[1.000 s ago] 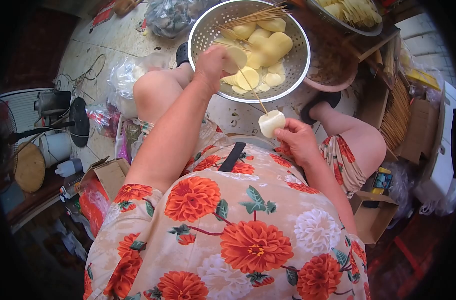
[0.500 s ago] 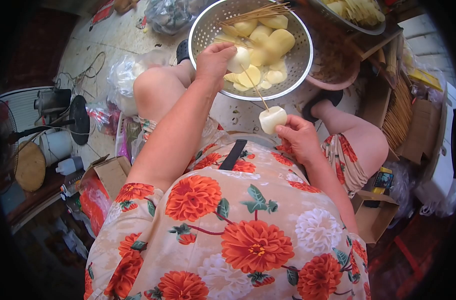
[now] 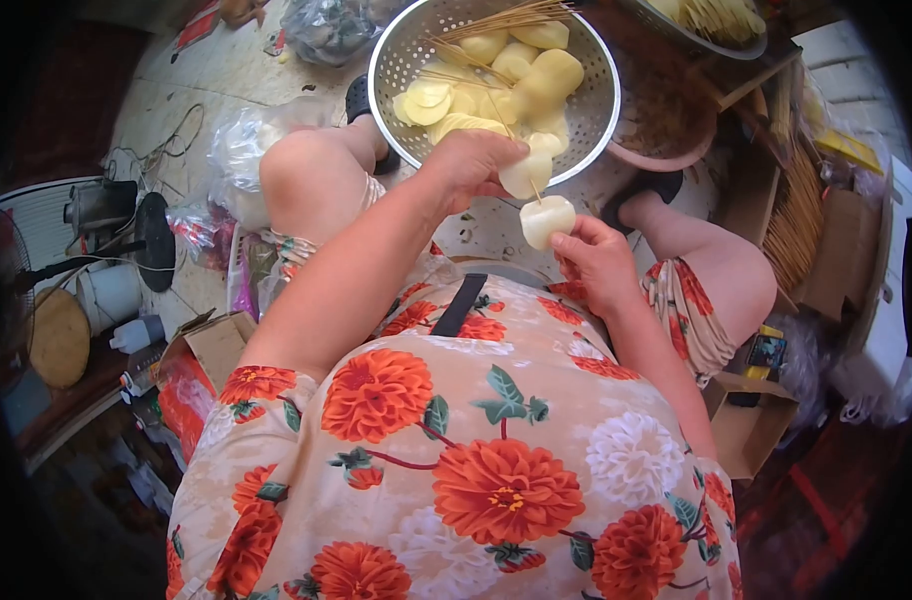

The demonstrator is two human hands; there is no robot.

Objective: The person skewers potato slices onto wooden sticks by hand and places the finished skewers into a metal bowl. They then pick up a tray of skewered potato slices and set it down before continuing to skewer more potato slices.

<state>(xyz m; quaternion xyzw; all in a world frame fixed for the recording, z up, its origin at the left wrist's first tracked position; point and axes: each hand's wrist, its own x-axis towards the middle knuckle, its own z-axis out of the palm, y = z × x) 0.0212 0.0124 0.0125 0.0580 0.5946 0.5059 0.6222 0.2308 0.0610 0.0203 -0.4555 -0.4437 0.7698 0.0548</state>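
My left hand [image 3: 473,165] is closed on a pale round potato slice [image 3: 526,176], which has a thin wooden skewer [image 3: 506,122] passing through it. Just below, a thick stack of potato slices [image 3: 547,222] sits on the same skewer, pinched at its lower side by my right hand [image 3: 593,262]. A small gap separates the single slice from the stack. Beyond my hands stands a perforated metal colander [image 3: 384,105]. It holds whole peeled potatoes [image 3: 553,80], loose slices [image 3: 425,102] and a bundle of skewers [image 3: 501,28] lying across the rim.
A pinkish basin [image 3: 666,155] stands right of the colander, below another bowl [image 3: 721,45] of slices. Many skewers [image 3: 796,225] fill a box at the right. Plastic bags [image 3: 238,160], a fan [image 3: 156,240] and a cardboard box [image 3: 219,348] lie to the left.
My left hand has moved down and right, bringing its slice along the skewer close to the stack. My right hand has stayed nearly in place, and the view has shifted slightly.
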